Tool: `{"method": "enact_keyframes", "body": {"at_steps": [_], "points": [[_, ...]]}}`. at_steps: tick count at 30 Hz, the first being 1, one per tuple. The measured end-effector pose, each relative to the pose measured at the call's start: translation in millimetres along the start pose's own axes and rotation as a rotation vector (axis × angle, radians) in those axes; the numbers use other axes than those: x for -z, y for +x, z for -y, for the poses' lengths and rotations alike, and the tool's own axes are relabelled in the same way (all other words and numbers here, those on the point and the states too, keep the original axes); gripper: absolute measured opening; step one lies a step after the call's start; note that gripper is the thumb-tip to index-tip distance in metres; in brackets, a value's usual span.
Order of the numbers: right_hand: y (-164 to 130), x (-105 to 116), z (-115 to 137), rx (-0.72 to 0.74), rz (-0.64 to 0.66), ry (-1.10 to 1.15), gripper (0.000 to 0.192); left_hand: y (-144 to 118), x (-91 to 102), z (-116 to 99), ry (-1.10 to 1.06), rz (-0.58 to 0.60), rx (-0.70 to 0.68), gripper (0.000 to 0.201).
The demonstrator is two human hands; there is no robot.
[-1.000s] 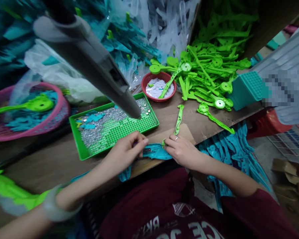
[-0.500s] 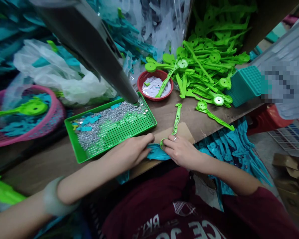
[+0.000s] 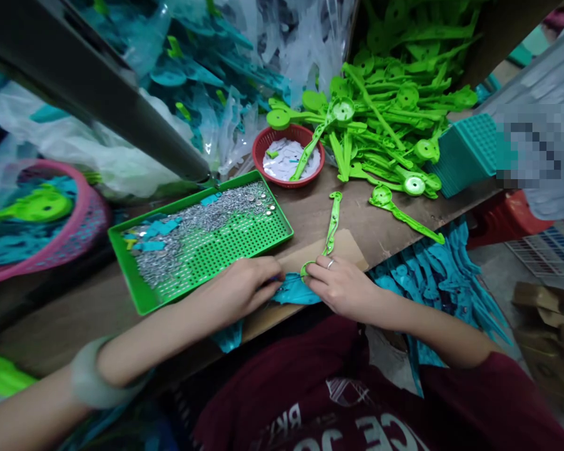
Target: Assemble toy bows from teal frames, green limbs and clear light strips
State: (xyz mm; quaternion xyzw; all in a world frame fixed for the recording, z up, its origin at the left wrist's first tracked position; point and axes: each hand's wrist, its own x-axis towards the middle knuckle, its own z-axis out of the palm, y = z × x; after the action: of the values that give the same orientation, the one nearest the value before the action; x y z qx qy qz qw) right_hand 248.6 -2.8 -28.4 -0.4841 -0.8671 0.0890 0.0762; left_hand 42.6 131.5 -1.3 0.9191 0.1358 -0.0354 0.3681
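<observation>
We see both hands at the near edge of the wooden surface (image 3: 385, 225). Left hand (image 3: 241, 288) and right hand (image 3: 340, 285) pinch a teal plastic piece (image 3: 295, 292) between closed fingers, over a cardboard sheet (image 3: 347, 245). A green plastic arm (image 3: 332, 227) touches the right hand's fingertips. The green perforated tray (image 3: 235, 241) of small metal parts sits just beside the left hand.
</observation>
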Motion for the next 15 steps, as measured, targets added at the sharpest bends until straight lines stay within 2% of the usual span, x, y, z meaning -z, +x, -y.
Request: {"method": "enact_keyframes", "body": {"at_steps": [3, 10, 12, 15], "points": [[0.0, 0.3, 0.4, 0.000, -0.010, 0.000, 0.022, 2.1, 2.2, -0.9, 0.003, 0.053, -0.062, 0.024], [-0.1, -1.5, 0.9, 0.006, -0.038, -0.034, 0.022, 24.2, 18.0, -9.7, 0.045, 0.231, -0.057, 0.025], [-0.5, -2.6, 0.7, 0.002, -0.035, -0.032, 0.025, 30.3, 17.5, -10.7, 0.065, 0.251, -0.040, 0.024], [-0.7, -2.4, 1.4, 0.009, -0.053, -0.050, 0.027, 34.9, 11.0, -10.2, 0.086, 0.209, 0.065, 0.022]]}}
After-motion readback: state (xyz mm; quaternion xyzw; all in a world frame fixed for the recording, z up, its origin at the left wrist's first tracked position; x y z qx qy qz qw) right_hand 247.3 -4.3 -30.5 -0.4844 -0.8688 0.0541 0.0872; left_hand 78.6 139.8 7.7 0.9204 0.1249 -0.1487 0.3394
